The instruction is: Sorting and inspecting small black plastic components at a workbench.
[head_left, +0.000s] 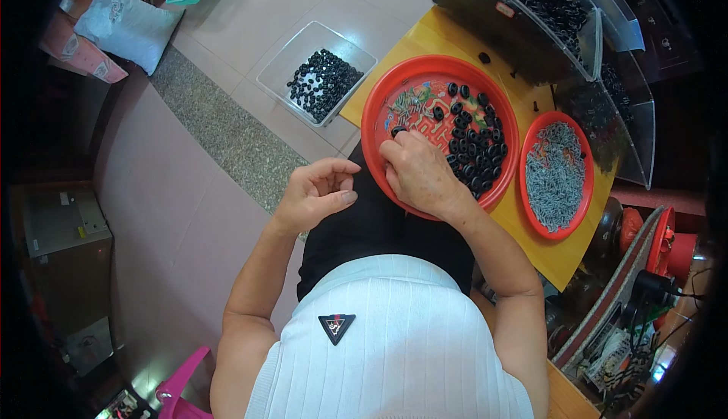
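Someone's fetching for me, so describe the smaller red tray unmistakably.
Find the yellow surface at right. On it, right of the large red tray, sits the smaller red tray, filled with grey bits, without its neighbour's crowd of black pieces.

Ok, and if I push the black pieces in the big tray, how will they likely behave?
The black pieces look small and rounded, so they'd probably scatter or roll easily. Their chunky shape suggests they'd hold form rather than flop. The raised rim of the big tray should likely stop most from spilling.
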Available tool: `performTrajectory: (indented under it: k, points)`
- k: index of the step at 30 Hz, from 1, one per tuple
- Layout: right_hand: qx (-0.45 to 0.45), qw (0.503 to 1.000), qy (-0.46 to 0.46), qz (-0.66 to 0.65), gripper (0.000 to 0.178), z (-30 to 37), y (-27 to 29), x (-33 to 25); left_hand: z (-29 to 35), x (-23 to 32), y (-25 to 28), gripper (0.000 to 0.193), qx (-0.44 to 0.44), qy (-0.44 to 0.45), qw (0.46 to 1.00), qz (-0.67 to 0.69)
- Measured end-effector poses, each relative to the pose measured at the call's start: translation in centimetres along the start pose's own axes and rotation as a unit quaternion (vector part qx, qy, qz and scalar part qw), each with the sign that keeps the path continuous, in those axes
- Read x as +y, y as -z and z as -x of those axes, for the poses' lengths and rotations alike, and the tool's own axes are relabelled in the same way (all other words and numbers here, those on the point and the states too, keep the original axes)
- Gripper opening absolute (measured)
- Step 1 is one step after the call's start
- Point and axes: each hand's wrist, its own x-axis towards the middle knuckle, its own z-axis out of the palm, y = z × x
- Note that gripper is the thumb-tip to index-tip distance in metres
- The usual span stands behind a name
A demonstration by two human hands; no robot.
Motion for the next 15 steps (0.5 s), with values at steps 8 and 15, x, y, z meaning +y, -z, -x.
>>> performTrajectory:
  k: [8,15]
  points:
    - [-0.017,0.999,-0.039,0.005,0.011,0.1,0.8,-0.6,-3.4,1.8,-1.4,0.023,0.109,-0.167,0.948,-0.248]
    - [0.065,0.996,-0.058,0.017,0.008,1.6,3.0,2.7,-4.6,1.8,-2.8,0.016,0.087,-0.214,0.887,-0.400]
